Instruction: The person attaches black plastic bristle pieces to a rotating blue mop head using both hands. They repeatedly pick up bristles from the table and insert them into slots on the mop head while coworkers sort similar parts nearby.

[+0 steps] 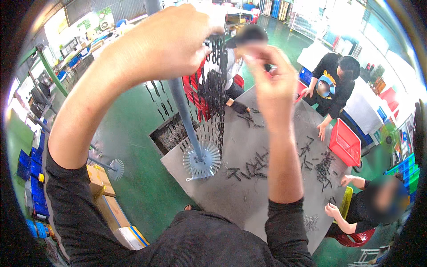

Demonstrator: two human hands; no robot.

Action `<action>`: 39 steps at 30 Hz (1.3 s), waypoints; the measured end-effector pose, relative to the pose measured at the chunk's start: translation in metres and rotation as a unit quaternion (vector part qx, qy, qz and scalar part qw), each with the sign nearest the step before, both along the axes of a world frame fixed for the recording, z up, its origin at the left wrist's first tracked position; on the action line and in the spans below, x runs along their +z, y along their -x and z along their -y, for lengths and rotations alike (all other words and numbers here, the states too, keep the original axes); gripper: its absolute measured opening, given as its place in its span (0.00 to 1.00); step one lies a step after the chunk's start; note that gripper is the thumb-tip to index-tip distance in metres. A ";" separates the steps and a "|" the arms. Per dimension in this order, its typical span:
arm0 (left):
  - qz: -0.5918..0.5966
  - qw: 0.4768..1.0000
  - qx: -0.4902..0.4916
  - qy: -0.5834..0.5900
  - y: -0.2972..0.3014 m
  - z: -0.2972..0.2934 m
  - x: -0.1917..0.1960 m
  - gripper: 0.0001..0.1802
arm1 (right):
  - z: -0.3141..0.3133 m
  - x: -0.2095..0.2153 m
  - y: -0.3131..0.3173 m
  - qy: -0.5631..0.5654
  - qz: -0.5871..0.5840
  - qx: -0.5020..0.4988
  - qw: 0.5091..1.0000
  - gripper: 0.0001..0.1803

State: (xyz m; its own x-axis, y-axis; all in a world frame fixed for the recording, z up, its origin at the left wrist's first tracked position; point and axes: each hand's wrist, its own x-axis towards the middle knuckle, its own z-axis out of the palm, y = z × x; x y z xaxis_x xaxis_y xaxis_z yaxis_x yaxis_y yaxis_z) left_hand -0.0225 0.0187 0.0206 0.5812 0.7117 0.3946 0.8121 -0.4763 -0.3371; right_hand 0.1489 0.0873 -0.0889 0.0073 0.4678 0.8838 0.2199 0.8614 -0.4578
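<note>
Left hand curls its fingers beside hanging chains — grip unclear; right hand bends its fingers — grasp unclear.

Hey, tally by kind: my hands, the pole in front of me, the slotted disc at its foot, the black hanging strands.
Left hand and right hand: 2
Pole: 1
Slotted disc: 1
Black strands: too many overlap to count
Total, leaving the strands out: 4
</note>
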 end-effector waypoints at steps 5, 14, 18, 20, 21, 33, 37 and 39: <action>0.059 0.996 0.048 0.048 -0.009 -0.002 -0.003 0.19 | 0.004 0.002 0.038 0.054 -0.081 0.003 0.995 0.06; 0.002 1.000 -0.012 -0.004 -0.006 -0.001 -0.009 0.21 | 0.003 0.002 0.031 0.120 -0.151 0.136 0.972 0.06; -0.010 1.000 -0.025 -0.008 -0.009 -0.002 -0.011 0.21 | -0.001 -0.001 0.014 0.133 -0.164 0.263 0.941 0.04; -0.018 1.000 -0.025 0.001 -0.015 -0.002 -0.009 0.21 | -0.002 -0.001 0.007 0.151 -0.185 0.313 0.919 0.04; -0.013 0.999 -0.043 -0.008 -0.018 0.000 -0.008 0.21 | -0.002 -0.002 0.003 0.159 -0.196 0.336 0.907 0.04; 0.024 0.981 -0.021 0.190 -0.040 0.001 0.017 0.23 | -0.007 -0.029 -0.074 0.193 -0.248 0.346 0.884 0.10; 0.000 0.994 -0.019 0.111 -0.010 0.002 0.004 0.25 | -0.021 -0.035 -0.131 0.240 -0.185 0.011 0.953 0.11; 0.006 0.997 -0.038 0.068 -0.006 0.008 0.003 0.25 | -0.036 -0.044 -0.185 0.192 -0.109 -0.163 0.962 0.12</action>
